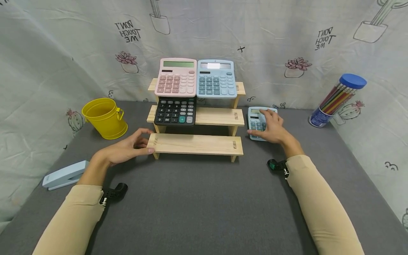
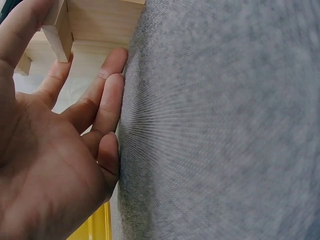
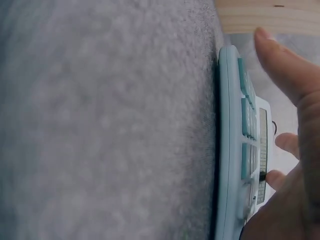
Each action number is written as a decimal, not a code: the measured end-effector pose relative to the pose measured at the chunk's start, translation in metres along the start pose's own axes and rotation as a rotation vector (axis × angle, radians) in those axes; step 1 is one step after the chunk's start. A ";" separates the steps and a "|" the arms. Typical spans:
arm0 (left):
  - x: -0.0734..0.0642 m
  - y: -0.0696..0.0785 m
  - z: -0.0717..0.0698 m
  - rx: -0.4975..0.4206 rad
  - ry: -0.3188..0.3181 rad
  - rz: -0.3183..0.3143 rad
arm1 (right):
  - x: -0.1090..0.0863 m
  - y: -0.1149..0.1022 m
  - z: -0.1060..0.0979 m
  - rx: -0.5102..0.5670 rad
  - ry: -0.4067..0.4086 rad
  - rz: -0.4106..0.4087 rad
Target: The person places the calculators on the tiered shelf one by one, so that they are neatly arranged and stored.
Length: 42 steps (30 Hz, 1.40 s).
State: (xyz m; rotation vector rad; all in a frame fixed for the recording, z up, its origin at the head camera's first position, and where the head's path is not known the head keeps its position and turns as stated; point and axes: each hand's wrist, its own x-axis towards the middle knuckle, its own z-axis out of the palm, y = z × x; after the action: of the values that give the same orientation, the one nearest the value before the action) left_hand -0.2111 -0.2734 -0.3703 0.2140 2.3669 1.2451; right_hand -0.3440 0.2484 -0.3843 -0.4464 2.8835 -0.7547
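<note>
A three-step wooden stand (image 1: 195, 144) is on the grey table. My left hand (image 1: 122, 148) holds the left end of its lowest step, thumb at the front corner and index finger at the back corner; the other fingers spread near the cloth. On the top step, a pink calculator (image 1: 176, 78) leans beside a larger blue calculator (image 1: 216, 78). A black calculator (image 1: 175, 111) occupies the left of the middle step. Over a small light-blue calculator (image 1: 255, 124) lying on the table, my right hand (image 1: 275, 128) has its thumb and fingers spread, partly covering its right side.
A yellow bucket (image 1: 105, 118) stands at the left, behind a light-blue stapler (image 1: 65, 175). At the far right is a blue-lidded tub of colored pencils (image 1: 338, 99). White printed cloth (image 1: 255, 42) hangs behind the table and along its sides.
</note>
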 end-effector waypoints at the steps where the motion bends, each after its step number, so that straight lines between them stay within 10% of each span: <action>1: 0.000 0.000 0.000 0.002 0.002 -0.001 | 0.001 0.000 0.000 -0.004 -0.005 0.005; 42: 0.000 -0.002 0.001 0.004 0.019 -0.007 | -0.034 0.002 -0.022 0.125 -0.019 -0.015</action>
State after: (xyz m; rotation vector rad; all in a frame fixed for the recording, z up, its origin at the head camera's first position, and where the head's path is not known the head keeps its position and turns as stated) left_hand -0.2104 -0.2736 -0.3727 0.1960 2.3846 1.2455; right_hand -0.3168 0.2705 -0.3649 -0.4574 2.7984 -0.9217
